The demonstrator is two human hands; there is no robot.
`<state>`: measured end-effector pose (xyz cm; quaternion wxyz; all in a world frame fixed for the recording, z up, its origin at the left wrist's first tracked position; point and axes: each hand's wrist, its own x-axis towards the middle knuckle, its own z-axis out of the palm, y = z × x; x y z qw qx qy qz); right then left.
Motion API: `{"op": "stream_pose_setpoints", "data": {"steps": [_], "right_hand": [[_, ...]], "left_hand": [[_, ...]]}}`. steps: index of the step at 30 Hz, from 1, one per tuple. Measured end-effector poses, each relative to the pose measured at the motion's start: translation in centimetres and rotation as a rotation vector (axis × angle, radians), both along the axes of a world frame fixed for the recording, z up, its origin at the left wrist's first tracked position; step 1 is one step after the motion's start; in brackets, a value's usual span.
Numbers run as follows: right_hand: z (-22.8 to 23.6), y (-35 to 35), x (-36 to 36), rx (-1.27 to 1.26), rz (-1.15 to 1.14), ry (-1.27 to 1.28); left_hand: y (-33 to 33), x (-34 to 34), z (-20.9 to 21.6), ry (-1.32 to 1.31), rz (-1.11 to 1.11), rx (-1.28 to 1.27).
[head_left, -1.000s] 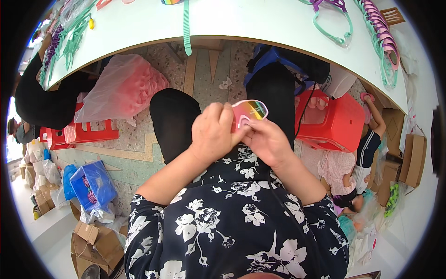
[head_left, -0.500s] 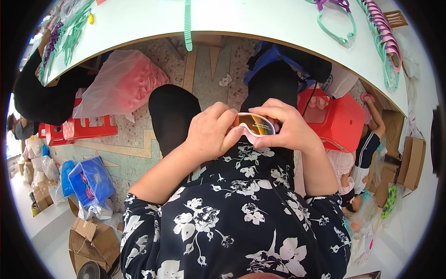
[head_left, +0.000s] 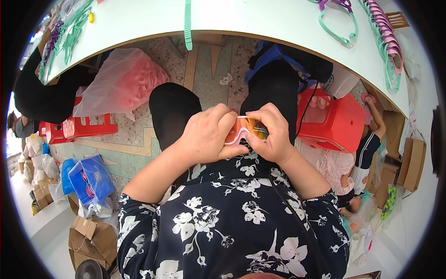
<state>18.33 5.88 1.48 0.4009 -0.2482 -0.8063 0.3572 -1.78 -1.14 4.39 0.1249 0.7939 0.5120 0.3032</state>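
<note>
A pair of swim goggles (head_left: 241, 133) with a pale pink frame and orange-tinted lenses is held over my lap. My left hand (head_left: 210, 131) is closed round one end, its thumb stretched below the nose bridge. On the other end my right hand (head_left: 270, 132) grips, its thumb at the bridge and lower rim, its fingers over the top edge. Dark print shows on the right lens. The backs of both lenses are hidden, and no strap can be made out on the goggles.
Along the white table (head_left: 278, 21) lie a green strap (head_left: 187, 25) and a row of pink goggles (head_left: 383, 32). Below are a plastic bag of pink pieces (head_left: 127, 83), a red stool (head_left: 332, 121), a blue crate (head_left: 91, 179) and cardboard boxes (head_left: 93, 242). Other people sit at both sides.
My right hand has shifted left and its thumb has come up to the bridge. The goggles have turned, so the left lens now shows more. Both hands keep hold.
</note>
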Motion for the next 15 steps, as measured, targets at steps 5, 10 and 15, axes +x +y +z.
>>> {"op": "stream_pose_setpoints", "data": {"steps": [5, 10, 15], "right_hand": [[0.2, -0.4, -0.5, 0.099, -0.055, 0.004], [0.0, -0.7, -0.8, 0.183, -0.095, -0.008], [-0.2, -1.0, -0.9, 0.169, -0.085, -0.008]], "left_hand": [[-0.1, 0.3, -0.6, 0.006, 0.057, 0.058], [-0.7, 0.6, -0.8, -0.043, 0.104, 0.036], [-0.8, -0.3, -0.7, -0.149, 0.027, -0.041]]}}
